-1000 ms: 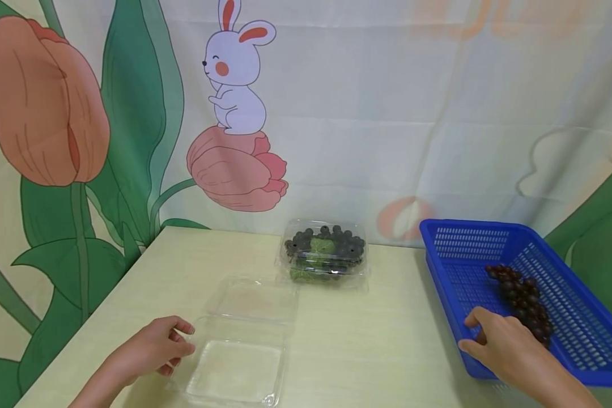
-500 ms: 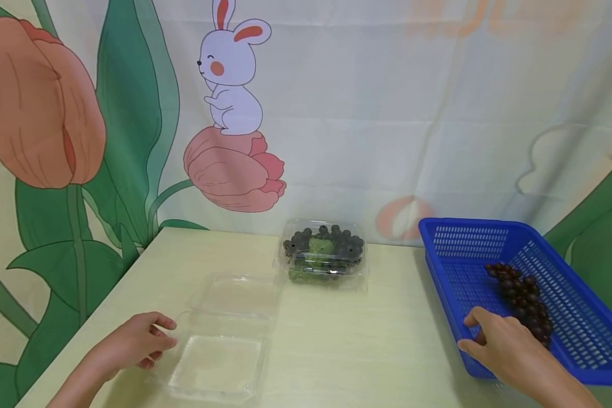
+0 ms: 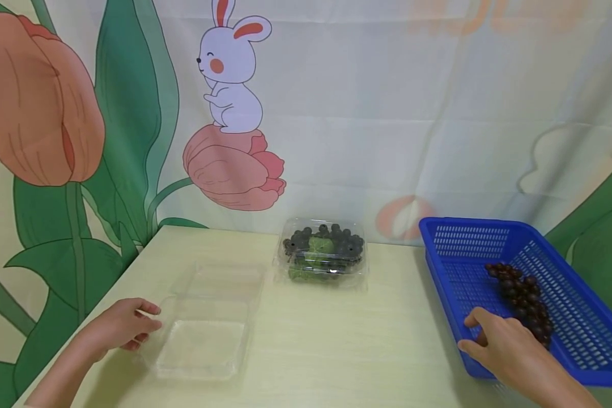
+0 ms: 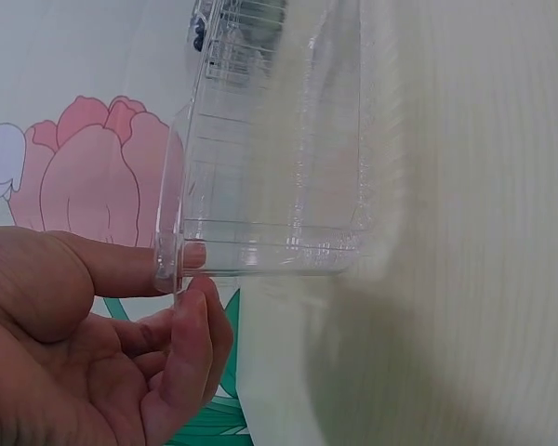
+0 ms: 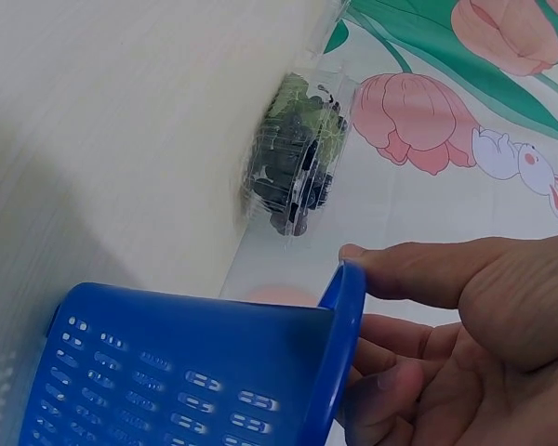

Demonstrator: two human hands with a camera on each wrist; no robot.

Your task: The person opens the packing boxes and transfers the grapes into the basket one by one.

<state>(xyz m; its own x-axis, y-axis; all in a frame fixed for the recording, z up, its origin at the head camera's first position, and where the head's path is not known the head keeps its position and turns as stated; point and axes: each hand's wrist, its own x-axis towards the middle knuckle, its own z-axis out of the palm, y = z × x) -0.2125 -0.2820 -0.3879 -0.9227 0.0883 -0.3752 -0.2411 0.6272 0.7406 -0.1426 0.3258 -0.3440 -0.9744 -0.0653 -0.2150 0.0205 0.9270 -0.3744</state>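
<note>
At the left of the table, my left hand [image 3: 119, 326] pinches the rim of a clear plastic clamshell box [image 3: 201, 345]. The box lies opened out, its lid [image 3: 226, 280] folded back behind the base. In the left wrist view, thumb and fingers grip the corner of the box's edge [image 4: 172, 204]. My right hand [image 3: 505, 345] holds the near left rim of a blue plastic basket [image 3: 449, 300], thumb on one side and fingers on the other, as the right wrist view shows. Inside the basket lies a bunch of dark red grapes [image 3: 522, 297], partly behind that hand.
A closed clear clamshell [image 3: 323, 255] with dark grapes and something green inside stands at the back middle of the table [image 3: 347, 345]. Behind the table hangs a cloth [image 3: 352, 113] printed with tulips and a rabbit.
My left hand has drawn the opened clear box leftward and slightly back across the table. The right hand, the basket and the grapes stay in place.
</note>
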